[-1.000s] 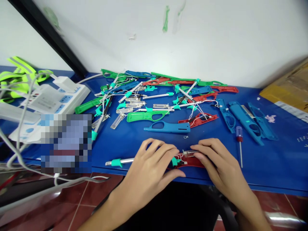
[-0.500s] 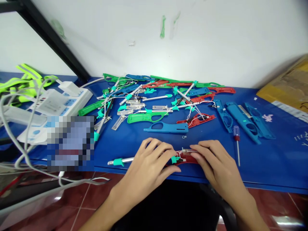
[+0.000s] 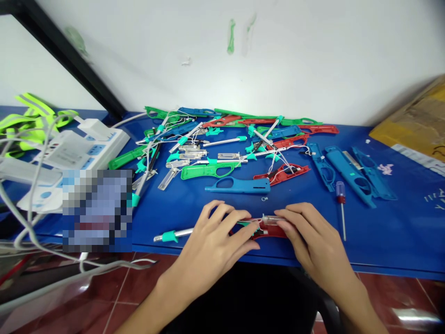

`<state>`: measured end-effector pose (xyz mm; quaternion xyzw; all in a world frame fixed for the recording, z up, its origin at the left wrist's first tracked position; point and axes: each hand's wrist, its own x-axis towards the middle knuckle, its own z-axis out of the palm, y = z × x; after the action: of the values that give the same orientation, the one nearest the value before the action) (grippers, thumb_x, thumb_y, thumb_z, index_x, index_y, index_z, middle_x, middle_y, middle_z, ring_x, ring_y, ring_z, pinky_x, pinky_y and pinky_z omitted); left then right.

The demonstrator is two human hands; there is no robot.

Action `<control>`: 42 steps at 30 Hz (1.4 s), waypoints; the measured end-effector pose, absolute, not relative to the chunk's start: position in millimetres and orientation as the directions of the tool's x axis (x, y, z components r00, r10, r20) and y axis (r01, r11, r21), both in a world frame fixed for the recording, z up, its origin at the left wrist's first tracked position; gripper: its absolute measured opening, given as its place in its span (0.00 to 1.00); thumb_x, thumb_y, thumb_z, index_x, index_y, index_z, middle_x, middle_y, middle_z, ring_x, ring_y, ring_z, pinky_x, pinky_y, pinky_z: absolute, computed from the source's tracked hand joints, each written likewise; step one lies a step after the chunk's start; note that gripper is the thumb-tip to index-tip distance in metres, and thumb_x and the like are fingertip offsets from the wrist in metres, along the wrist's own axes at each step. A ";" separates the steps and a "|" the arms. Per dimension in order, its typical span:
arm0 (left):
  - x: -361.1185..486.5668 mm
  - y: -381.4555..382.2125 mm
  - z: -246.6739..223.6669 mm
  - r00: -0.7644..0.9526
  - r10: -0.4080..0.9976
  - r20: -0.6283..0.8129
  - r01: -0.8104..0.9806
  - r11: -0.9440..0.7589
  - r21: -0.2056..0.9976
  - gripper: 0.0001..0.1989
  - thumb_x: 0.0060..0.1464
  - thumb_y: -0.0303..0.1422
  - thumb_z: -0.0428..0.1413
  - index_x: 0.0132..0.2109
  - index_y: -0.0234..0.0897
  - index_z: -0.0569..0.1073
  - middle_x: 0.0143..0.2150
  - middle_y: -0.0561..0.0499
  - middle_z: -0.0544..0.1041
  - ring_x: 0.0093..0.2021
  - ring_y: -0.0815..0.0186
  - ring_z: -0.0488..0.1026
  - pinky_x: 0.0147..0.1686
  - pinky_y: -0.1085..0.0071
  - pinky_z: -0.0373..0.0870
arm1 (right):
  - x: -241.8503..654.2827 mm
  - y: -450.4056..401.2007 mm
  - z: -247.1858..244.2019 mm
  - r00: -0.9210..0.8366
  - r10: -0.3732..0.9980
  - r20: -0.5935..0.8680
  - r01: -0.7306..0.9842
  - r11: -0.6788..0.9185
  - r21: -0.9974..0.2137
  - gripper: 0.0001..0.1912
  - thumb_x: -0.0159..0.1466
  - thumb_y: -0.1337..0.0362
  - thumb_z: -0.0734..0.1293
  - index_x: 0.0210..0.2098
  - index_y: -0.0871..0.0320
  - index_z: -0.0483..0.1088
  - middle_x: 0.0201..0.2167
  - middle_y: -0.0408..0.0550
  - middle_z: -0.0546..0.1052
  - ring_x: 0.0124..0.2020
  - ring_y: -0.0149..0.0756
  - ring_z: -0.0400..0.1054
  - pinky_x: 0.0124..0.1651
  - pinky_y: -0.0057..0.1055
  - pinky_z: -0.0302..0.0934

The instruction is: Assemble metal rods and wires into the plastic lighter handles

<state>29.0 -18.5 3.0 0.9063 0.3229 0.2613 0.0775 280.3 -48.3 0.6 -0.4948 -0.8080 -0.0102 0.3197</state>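
Near the table's front edge lies a red lighter shell point(image 3: 273, 231), partly covered by both hands. My left hand point(image 3: 220, 236) is closed over its left part, fingers on the shell and a teal piece with white wires. From under that hand a metal tube point(image 3: 183, 232) with a teal clip point(image 3: 170, 236) sticks out to the left. My right hand point(image 3: 313, 239) pinches a clear fuel tank point(image 3: 271, 220) between thumb and fingers, just above the red shell. The tank's right end is hidden by the fingers.
Green, blue and red shells, tubes and clear tanks lie in a pile point(image 3: 215, 139) behind my hands. A screwdriver point(image 3: 341, 199) and blue shells point(image 3: 351, 176) are on the right, beside a cardboard box point(image 3: 413, 123). At left are a power strip point(image 3: 104, 153), cables and a blurred-out device point(image 3: 99, 208).
The left fingertips have shifted over the teal piece, which is now more covered. The clear tank is tilted a little differently in the right fingers. The whole view has moved slightly.
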 end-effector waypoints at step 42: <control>35.0 -20.2 -2.5 0.642 0.657 0.395 0.555 -0.754 0.353 0.15 0.73 0.40 0.62 0.59 0.36 0.76 0.56 0.46 0.82 0.51 0.54 0.75 0.56 0.53 0.67 | 284.1 -48.4 -2.7 -0.359 0.804 0.474 0.849 0.492 -0.191 0.10 0.80 0.68 0.62 0.54 0.56 0.74 0.49 0.54 0.77 0.47 0.41 0.76 0.48 0.37 0.74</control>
<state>35.0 -20.2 -2.5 0.9005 0.3365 0.2568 0.1000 284.1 -48.4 -2.7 -0.5021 -0.8232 -0.0433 0.2617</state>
